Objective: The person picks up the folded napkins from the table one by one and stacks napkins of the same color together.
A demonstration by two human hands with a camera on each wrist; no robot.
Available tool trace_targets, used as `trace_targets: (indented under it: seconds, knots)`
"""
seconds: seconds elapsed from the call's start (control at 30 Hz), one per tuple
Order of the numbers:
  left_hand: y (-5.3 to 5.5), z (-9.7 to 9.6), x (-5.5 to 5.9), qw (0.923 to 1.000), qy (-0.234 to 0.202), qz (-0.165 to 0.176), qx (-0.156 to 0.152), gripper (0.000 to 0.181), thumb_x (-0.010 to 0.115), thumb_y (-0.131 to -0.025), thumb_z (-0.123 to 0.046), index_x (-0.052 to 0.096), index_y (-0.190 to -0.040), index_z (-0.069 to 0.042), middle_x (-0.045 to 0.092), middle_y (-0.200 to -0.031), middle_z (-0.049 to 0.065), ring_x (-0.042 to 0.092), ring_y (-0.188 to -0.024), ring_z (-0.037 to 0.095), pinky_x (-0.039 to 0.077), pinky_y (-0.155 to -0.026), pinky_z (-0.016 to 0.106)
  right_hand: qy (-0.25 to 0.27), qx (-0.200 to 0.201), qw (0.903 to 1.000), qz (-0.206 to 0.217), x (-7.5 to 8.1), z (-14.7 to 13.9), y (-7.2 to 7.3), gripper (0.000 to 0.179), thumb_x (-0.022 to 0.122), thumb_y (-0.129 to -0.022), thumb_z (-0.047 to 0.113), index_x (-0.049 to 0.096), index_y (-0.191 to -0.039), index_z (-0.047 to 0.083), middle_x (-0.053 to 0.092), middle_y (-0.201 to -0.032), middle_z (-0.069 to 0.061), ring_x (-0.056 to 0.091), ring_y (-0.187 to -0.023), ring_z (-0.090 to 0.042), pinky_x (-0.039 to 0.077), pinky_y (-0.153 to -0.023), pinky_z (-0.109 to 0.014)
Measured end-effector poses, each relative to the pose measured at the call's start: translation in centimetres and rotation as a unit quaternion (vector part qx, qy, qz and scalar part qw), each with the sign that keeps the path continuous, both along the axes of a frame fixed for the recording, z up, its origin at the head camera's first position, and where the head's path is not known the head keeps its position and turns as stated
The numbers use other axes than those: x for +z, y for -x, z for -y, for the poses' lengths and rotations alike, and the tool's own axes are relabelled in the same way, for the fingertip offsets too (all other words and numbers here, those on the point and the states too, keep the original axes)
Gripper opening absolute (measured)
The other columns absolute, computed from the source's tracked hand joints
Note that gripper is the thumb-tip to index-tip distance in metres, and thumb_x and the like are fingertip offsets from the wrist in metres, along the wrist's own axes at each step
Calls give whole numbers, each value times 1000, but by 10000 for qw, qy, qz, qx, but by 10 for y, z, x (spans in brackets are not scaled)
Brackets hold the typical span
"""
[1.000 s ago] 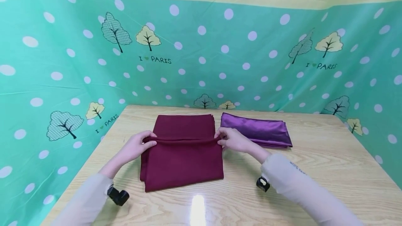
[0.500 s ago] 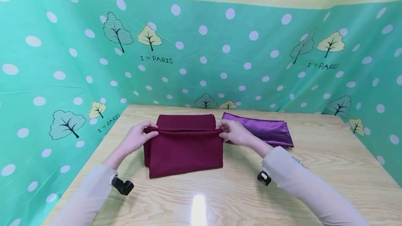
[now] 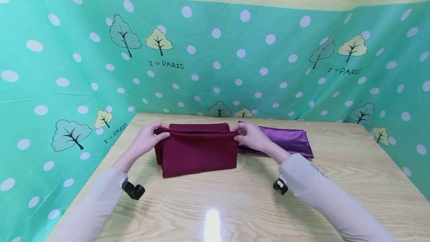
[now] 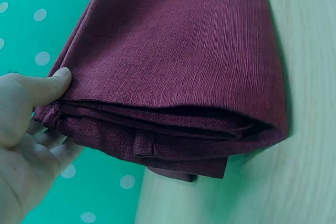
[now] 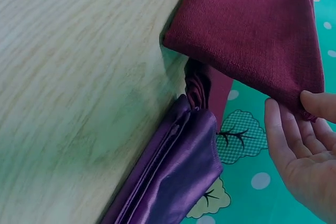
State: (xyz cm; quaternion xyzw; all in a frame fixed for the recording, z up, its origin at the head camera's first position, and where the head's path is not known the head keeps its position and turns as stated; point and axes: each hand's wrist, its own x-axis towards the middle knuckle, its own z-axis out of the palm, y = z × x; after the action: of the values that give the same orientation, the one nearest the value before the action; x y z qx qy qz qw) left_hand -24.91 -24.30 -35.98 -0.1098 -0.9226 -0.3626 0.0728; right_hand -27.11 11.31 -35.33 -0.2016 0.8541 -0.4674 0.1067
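Note:
A folded dark-red cloth (image 3: pixel 198 154) is held up by its top edge, its front panel hanging toward me. My left hand (image 3: pixel 151 137) pinches the upper left corner between thumb and fingers; the left wrist view shows several stacked layers of the cloth (image 4: pixel 173 51) at that side. The upper right corner is pinched by my right hand (image 3: pixel 252 137), thumb on top and fingers beneath in the right wrist view. Behind the raised part, more of the same cloth lies flat on the table. A shiny purple folded cloth (image 3: pixel 285 139) lies just right of it, partly hidden by my right hand.
The wooden table (image 3: pixel 215 197) carries both cloths toward its back edge. A green polka-dot curtain (image 3: pixel 215 55) with printed trees hangs behind and along both sides. Black wrist cameras (image 3: pixel 133 190) sit under the sleeves.
Both hands have moved away from me and up, carrying the pinched edge of the dark-red cloth. Its lower front edge has shifted back, and less of the part behind shows. The purple cloth stays put.

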Motion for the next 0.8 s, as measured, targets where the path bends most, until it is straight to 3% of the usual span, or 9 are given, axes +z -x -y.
trace_targets:
  seconds: [0.2,0.3,0.5,0.8]
  knots:
    - [13,0,1,9995,-208,-82,229,22,63,-86,-21,60,-103,-8,62,-99,11,53,-83,21,42,-72,30,142,-216,9996,124,4,2,11,26,57,-86,3,56,-112,1,57,-96,-13,59,-83,-21,51,-77,-41]
    - [18,2,1,9987,-370,-116,327,22,63,-86,-21,60,-104,-8,62,-100,11,52,-83,19,42,-70,26,130,-305,9994,-5,7,5,17,25,58,-86,5,57,-110,3,57,-95,-12,58,-84,-20,51,-76,-39]
    - [26,5,2,9966,-686,-166,420,29,61,-87,-23,57,-109,-6,58,-106,13,52,-90,20,41,-74,24,-30,-459,9986,-280,14,10,22,26,59,-85,8,57,-111,6,58,-98,-11,58,-87,-21,49,-69,-31]
    - [33,5,7,9896,-1302,-139,595,38,61,-88,-22,49,-118,-4,53,-109,14,58,-93,27,45,-67,16,108,-663,9972,-318,18,18,30,34,59,-87,11,51,-120,8,58,-104,-15,61,-85,-24,51,-74,-38]
